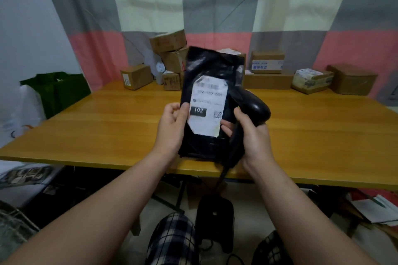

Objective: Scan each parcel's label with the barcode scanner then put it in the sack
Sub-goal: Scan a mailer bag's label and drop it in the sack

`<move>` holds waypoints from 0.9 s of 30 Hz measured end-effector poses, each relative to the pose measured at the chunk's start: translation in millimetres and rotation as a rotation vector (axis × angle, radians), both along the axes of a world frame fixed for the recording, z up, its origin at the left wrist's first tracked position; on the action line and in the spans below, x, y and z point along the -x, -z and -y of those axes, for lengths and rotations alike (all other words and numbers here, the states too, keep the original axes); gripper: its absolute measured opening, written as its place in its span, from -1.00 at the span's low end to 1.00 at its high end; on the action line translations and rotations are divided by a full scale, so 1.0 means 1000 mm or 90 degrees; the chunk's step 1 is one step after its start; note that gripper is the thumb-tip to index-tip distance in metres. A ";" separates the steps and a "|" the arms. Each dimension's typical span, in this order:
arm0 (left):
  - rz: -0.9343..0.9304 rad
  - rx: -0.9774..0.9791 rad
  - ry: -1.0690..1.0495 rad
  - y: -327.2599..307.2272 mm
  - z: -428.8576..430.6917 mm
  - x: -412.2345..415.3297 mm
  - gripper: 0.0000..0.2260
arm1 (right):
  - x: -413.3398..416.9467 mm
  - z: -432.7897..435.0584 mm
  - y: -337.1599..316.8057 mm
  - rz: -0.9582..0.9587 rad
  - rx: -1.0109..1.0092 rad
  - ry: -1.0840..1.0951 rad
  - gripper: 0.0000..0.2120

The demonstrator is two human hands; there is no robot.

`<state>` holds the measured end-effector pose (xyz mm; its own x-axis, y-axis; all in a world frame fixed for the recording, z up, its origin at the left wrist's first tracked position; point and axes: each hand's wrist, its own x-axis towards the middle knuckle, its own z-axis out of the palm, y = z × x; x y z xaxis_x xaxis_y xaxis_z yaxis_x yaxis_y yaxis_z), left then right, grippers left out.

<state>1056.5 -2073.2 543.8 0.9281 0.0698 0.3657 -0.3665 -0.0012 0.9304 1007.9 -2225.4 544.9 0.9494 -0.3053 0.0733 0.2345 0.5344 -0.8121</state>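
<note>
Black plastic wraps the parcel (210, 84) that the person holds upright above the near edge of the wooden surface (107, 127), its white label (207, 105) turned toward the camera, with a dark box reading 102 and a small square code near the lower right; the upper lines are too blurred to read. Of the two hands, the left hand (172, 127) pinches the parcel's left edge, thumb on the front beside the label and fingers behind. The right hand (251, 135) is wrapped around the grip of a black barcode scanner (254, 109), and its fingertips also press against the parcel's lower right side, so the scanner's rounded head sits just beside the bag's right edge. A dark cord (221, 175) drops from the scanner's handle past the edge of the surface to a black stand (215, 215) on the floor between the person's checked trouser legs. Along the far side of the surface, against a grey, cream and pink curtain (215, 6), cardboard boxes (168, 54) stand singly and stacked. A green sack (58, 90) sits open off the left end of the surface, with a white plastic bag (17, 114) next to it.
</note>
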 end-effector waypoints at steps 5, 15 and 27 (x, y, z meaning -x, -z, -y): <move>0.106 -0.124 -0.057 -0.048 -0.016 -0.016 -0.85 | -0.010 0.001 -0.003 0.041 0.173 0.023 -0.65; 0.074 -0.220 -0.040 -0.061 -0.029 -0.046 -0.84 | 0.010 -0.003 0.001 0.060 0.524 0.164 -0.84; 0.037 -0.163 -0.051 -0.051 -0.032 -0.038 -0.92 | 0.024 -0.011 0.012 0.078 0.552 0.149 -0.72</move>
